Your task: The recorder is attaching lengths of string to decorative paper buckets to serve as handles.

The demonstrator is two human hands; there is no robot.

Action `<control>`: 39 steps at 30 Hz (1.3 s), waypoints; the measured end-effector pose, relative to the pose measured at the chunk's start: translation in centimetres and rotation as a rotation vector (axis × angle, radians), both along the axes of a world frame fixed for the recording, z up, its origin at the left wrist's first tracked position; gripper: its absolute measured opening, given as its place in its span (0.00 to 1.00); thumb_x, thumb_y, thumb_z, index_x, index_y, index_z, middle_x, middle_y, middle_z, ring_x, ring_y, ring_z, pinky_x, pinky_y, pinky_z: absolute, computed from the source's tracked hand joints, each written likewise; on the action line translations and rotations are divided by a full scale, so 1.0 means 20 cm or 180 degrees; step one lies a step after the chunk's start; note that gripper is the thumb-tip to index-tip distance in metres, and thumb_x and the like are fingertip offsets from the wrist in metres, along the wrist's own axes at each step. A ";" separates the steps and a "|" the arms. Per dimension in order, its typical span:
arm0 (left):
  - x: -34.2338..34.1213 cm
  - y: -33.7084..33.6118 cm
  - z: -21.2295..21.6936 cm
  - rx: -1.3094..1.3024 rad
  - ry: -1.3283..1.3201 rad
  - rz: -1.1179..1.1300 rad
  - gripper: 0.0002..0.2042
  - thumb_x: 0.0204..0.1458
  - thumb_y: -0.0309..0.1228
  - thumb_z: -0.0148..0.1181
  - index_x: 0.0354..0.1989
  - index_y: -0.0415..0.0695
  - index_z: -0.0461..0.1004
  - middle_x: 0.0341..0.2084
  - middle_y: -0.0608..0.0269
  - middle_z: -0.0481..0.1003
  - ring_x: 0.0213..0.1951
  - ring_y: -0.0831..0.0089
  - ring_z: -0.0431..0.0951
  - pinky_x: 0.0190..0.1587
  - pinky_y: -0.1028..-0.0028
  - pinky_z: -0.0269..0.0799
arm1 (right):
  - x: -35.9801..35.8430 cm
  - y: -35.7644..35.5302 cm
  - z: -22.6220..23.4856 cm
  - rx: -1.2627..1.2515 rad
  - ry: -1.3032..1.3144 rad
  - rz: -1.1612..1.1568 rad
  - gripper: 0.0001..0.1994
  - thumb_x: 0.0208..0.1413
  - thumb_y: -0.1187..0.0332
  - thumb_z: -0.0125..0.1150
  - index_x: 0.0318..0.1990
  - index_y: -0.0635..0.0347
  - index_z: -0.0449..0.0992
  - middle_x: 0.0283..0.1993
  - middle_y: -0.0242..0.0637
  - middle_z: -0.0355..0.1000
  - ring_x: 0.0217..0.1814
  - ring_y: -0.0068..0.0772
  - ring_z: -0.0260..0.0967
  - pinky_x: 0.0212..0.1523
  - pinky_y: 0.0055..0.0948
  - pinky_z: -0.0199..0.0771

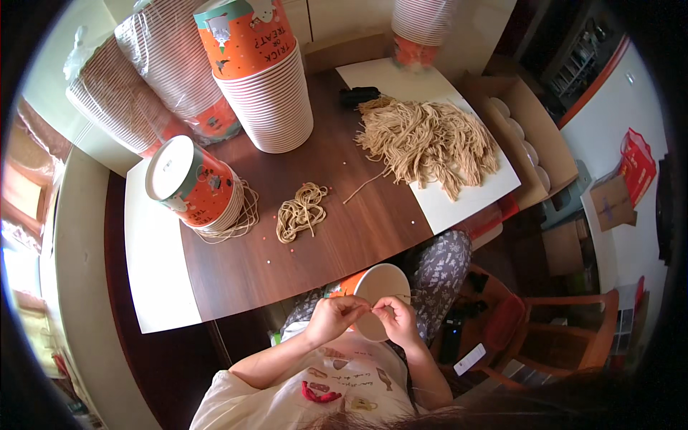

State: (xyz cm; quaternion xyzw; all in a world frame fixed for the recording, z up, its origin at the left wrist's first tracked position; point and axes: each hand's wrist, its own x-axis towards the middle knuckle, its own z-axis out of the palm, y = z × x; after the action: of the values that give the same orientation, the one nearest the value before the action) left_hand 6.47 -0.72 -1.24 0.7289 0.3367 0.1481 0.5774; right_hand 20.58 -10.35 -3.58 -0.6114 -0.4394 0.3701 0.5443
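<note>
An orange paper bucket (382, 281) with a white inside rests in my lap, its mouth tilted up toward me. My left hand (335, 319) and my right hand (398, 321) meet in front of that mouth. The fingertips of both are pinched close together; whatever lies between them is too small to make out. A short thin strand, perhaps cord, shows by the rim beside my right hand. On the table ahead lies a loose bundle of tan cord (301, 211). Farther right, a large heap of cut tan cords (430, 143) spreads over the white table end.
Upside-down orange and green buckets form a short stack (204, 190) with cord around its base, and a tall stack (265, 100) behind. Plastic-wrapped stacks (172, 57) stand at the back left. A black object (359, 96) touches the heap. Right are a cardboard box (552, 136) and wooden chair (573, 333).
</note>
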 end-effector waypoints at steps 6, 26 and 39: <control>0.00 0.00 0.02 0.0012 0.0021 0.0034 0.06 0.47 0.28 0.56 0.32 0.43 0.75 0.19 0.61 0.75 0.20 0.80 0.75 0.24 0.80 0.69 | 0.00 0.00 -0.01 -0.0066 0.0024 -0.0015 0.04 0.50 0.74 0.55 0.30 0.65 0.68 0.26 0.35 0.70 0.29 0.23 0.67 0.32 0.20 0.66; 0.02 0.04 0.08 0.0190 0.0007 -0.0170 0.10 0.47 0.34 0.58 0.27 0.38 0.73 0.14 0.59 0.71 0.16 0.74 0.71 0.21 0.76 0.66 | 0.00 0.03 0.04 0.0230 -0.0365 0.0093 0.09 0.42 0.80 0.59 0.34 0.65 0.71 0.30 0.37 0.70 0.30 0.26 0.67 0.31 0.21 0.67; 0.00 0.05 0.03 -0.0035 0.0019 -0.0156 0.08 0.49 0.32 0.55 0.29 0.38 0.73 0.17 0.58 0.71 0.19 0.74 0.71 0.23 0.76 0.66 | -0.01 0.04 0.04 0.0284 -0.0631 0.0088 0.05 0.40 0.78 0.60 0.25 0.62 0.70 0.23 0.33 0.66 0.22 0.24 0.64 0.23 0.21 0.64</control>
State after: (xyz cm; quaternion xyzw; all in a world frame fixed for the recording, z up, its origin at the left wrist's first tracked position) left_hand 6.48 0.23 -0.60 0.7342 0.3212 0.1299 0.5838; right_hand 20.46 -9.63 -2.80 -0.6140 -0.5155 0.2954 0.5197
